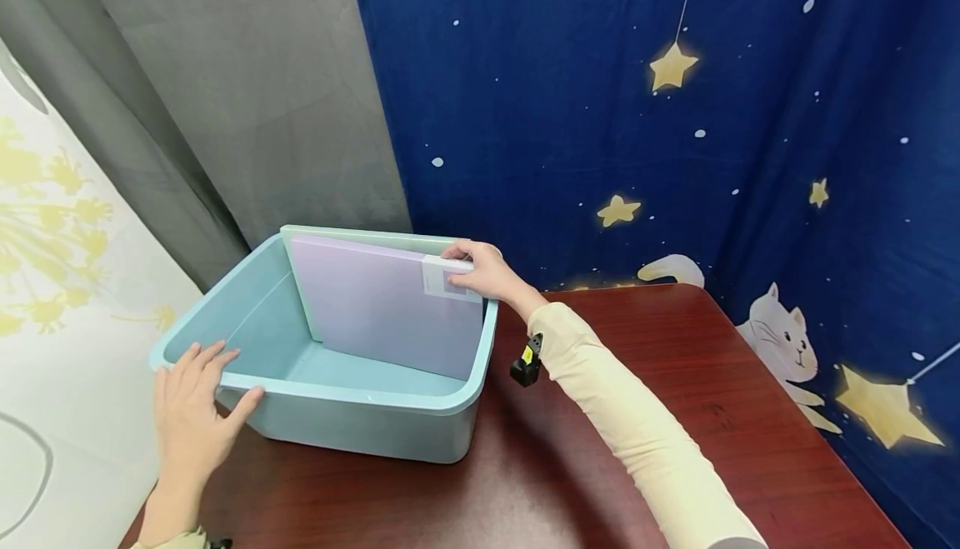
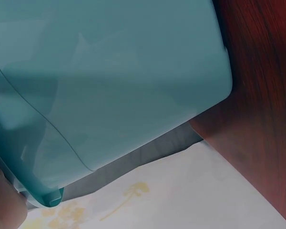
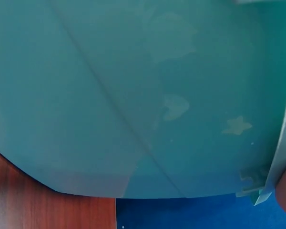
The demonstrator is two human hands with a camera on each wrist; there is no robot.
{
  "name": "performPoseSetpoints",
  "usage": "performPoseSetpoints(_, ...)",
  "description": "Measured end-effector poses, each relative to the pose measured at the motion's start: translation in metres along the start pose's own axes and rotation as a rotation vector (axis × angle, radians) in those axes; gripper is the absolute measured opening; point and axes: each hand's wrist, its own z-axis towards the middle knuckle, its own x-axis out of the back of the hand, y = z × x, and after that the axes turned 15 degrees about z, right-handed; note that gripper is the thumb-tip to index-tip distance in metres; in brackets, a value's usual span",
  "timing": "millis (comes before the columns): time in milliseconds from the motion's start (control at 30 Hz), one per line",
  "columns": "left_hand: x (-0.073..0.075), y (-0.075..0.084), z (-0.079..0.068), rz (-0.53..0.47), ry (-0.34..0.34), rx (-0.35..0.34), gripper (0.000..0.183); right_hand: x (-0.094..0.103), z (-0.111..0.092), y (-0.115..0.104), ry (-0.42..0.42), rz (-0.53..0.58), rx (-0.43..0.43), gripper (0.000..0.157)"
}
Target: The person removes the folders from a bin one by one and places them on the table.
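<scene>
A light blue plastic tub (image 1: 360,428) stands on the table. Inside it, a flat purple folder (image 1: 382,307) with a white label band (image 1: 435,276) leans upright against a pale green folder (image 1: 300,282) behind it. My right hand (image 1: 487,272) pinches the purple folder by its upper right corner, over the label, thumb on the front face. With fingers spread, my left hand (image 1: 191,416) rests on the tub's front left rim. Both wrist views show mostly the tub's outer walls (image 2: 133,86), with only a bit of each hand at the edge.
The dark red wooden table (image 1: 720,416) extends to the right of the tub. Behind hang a grey curtain (image 1: 247,74) and a blue curtain (image 1: 555,99) with stars. White fabric with yellow flowers (image 1: 67,349) borders the left side.
</scene>
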Motion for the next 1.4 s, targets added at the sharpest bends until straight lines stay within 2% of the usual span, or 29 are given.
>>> performPoseSetpoints(300, -0.001, 0.0, -0.001, -0.005, -0.004, 0.001, 0.059, 0.004, -0.003, 0.003, 0.119, 0.115, 0.053, 0.028)
performPoseSetpoints(600, -0.001, 0.0, -0.001, 0.002, -0.007, 0.004, 0.059, 0.002, -0.006, -0.005, 0.198, 0.176, 0.04, 0.028)
performPoseSetpoints(733, -0.002, 0.0, -0.001, 0.003, -0.005, 0.005, 0.059, 0.004, -0.009, -0.013, 0.238, 0.202, 0.041, 0.026)
performPoseSetpoints(1000, -0.001, 0.001, -0.002, 0.004, -0.005, 0.007, 0.06, 0.009, -0.022, -0.046, 0.341, 0.309, 0.097, 0.026)
performPoseSetpoints(1400, -0.001, 0.001, -0.004, -0.004, 0.009, 0.005, 0.06, 0.016, -0.028, -0.057, 0.521, 0.451, 0.122, 0.028)
